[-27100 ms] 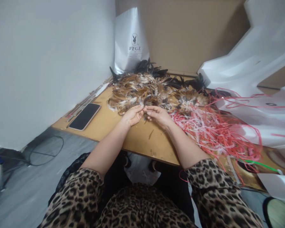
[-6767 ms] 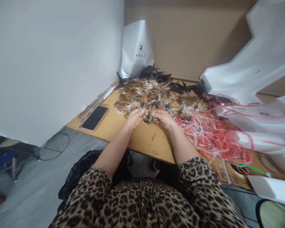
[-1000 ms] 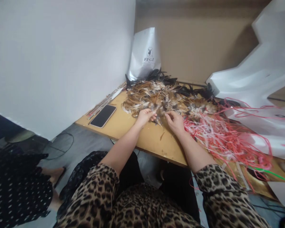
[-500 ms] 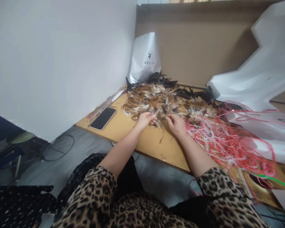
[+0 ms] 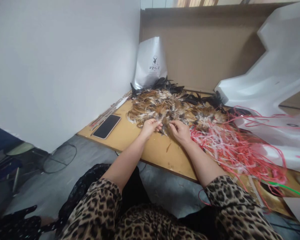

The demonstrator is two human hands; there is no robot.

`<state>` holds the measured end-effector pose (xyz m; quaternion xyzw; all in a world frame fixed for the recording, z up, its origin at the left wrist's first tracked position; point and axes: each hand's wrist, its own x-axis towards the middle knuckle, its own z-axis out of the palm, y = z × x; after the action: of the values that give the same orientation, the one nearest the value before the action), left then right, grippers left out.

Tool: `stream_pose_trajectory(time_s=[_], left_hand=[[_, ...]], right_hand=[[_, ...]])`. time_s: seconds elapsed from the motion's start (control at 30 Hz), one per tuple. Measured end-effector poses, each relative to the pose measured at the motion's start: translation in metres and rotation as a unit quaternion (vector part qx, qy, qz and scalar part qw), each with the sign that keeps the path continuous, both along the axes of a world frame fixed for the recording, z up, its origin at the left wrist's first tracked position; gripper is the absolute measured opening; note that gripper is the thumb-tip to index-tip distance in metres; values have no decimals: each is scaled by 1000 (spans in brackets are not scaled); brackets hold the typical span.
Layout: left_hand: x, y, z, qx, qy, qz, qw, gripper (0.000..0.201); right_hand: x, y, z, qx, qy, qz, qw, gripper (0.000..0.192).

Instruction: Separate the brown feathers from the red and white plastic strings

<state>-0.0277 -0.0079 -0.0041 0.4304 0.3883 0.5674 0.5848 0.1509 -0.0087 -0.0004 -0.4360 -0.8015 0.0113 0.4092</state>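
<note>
Hardly anything has moved since a moment ago: both hands stay at the near edge of the brown and white feather pile [image 5: 170,106] on the yellow wooden bench [image 5: 155,151]. Left hand [image 5: 150,127] and right hand [image 5: 181,131] each pinch feathers, fingers nearly closed. Right of them, tangled red and pink plastic strips [image 5: 230,146]; toward the left edge, a black phone [image 5: 106,126].
</note>
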Motion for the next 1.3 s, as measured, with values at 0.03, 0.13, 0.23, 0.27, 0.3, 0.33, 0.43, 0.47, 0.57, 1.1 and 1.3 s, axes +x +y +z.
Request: stream_pose_trajectory(time_s=[0.03,0.13,0.23,0.27,0.3,0.33,0.43,0.47,0.57,1.1,1.3], left_hand=[[0,0,0,-1,1,0,1000,24],[1,-1,2,-1,4,-3,1000,24],[1,-2,3,-2,10,-4,1000,24],[2,-2,3,-3,11,-4,1000,23],[2,-3,2,-4,10,-4,1000,23],[2,-3,2,-6,9,-5,1000,23],[2,-3,-1,-9,13,-13,1000,23],[2,-3,-1,-9,16,-15,1000,23],[1,-4,-3,-5,13,-15,1000,25],[-4,-4,-10,-8,1,-16,1000,27],[-6,-3,-13,-2,17,-20,1000,25]], right_hand=[[0,0,0,-2,1,-1,1000,27],[1,1,-1,-1,3,-1,1000,27],[1,1,-1,3,10,3,1000,27],[0,1,0,5,10,2,1000,27],[0,1,0,5,8,0,1000,27],[-1,1,0,6,5,-3,1000,27],[-3,2,1,4,-3,-16,1000,28],[-4,2,1,4,-3,-21,1000,28],[-5,3,0,0,-3,-23,1000,29],[-6,8,-2,19,35,-13,999,26],[-6,7,0,20,46,-6,999,25]])
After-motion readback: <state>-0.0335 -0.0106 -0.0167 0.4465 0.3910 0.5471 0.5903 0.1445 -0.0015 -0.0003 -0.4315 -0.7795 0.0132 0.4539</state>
